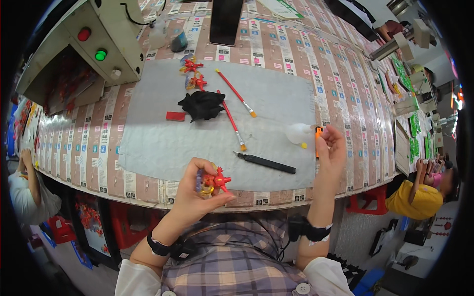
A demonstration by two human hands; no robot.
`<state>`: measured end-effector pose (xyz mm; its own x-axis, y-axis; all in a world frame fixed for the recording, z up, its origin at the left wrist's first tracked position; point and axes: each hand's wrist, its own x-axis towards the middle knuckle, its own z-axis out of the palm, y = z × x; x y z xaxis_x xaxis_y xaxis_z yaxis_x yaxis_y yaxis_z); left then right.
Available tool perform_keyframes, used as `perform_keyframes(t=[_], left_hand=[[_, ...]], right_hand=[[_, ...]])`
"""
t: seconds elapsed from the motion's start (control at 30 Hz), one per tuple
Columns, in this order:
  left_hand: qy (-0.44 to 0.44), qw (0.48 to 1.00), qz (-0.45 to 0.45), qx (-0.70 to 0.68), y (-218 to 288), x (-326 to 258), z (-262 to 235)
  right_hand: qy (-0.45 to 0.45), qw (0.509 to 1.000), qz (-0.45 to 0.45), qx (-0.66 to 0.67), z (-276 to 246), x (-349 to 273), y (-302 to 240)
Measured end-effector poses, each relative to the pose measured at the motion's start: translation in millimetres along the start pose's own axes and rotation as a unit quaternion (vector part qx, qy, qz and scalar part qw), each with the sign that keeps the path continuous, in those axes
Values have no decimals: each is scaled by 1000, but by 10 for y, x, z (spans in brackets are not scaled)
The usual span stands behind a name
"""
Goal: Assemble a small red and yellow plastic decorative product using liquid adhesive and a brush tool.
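My left hand [197, 190] is closed around a small red toy figure [220, 179] with clear purplish and yellow parts, held just above the table's front edge. The fingers and thumb cover part of it. Farther right, my right hand [334, 145] is raised with its fingers loosely bent and the thumb apart. It is right beside a slim orange and black object [318, 143], which it partly hides; I see no grip on it. Between my hands lies a black-handled craft knife [266, 163]. A translucent white bottle [297, 133] is left of my right hand, by a small yellow piece [303, 145].
On the grey mat [148, 143] are two red-handled brushes [236, 91] [231, 121], a black cloth [201, 105], a red scrap [175, 116] and more toy figures [194, 74]. A metal box machine [111, 29] stands far left, near a dark jar [178, 41]. Other people sit at both sides.
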<state>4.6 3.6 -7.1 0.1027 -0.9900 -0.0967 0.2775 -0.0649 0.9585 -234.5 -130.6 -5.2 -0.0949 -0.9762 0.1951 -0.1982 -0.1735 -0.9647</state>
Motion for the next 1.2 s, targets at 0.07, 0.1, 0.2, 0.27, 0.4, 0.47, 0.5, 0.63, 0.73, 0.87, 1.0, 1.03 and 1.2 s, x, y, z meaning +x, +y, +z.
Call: perform_keyframes(t=[0.07, 0.1, 0.2, 0.27, 0.4, 0.47, 0.5, 0.63, 0.73, 0.87, 1.0, 1.03, 1.2], left_hand=[[8, 996, 6, 90, 0, 8, 2], [7, 990, 14, 138, -24, 11, -21], [0, 980, 3, 200, -26, -14, -43], [-2, 980, -6, 197, -12, -18, -42], [23, 985, -15, 172, -77, -44, -79], [17, 980, -18, 195, -82, -30, -70], [8, 975, -16, 223, -71, -28, -73], [-7, 972, -4, 233, -62, -15, -32], [-19, 972, 17, 234, -32, -3, 1], [-45, 976, 29, 212, -13, -19, -13], [-69, 985, 33, 152, 4, -12, -13], [-72, 988, 31, 133, 0, -13, -18], [-39, 995, -41, -82, 35, -55, 28]], right_hand=[[-55, 997, -4, -55, -13, 113, 132], [-82, 992, 5, -95, 8, 151, 170], [-140, 970, 9, -199, 9, 209, 325], [-149, 956, -17, -252, -47, 245, 490], [-200, 968, 100, 112, 81, 36, 38], [-239, 948, 94, 188, 97, -96, -148], [-277, 940, 53, 192, 105, -132, -201], [-384, 912, 2, 145, 136, -239, -232], [-424, 889, 40, 169, 170, -321, -279], [-405, 869, 150, 242, 237, -509, -285], [-411, 834, 164, 329, 348, -693, -332], [-410, 835, 159, 329, 375, -719, -339], [-396, 836, 141, 354, 452, -784, -377]])
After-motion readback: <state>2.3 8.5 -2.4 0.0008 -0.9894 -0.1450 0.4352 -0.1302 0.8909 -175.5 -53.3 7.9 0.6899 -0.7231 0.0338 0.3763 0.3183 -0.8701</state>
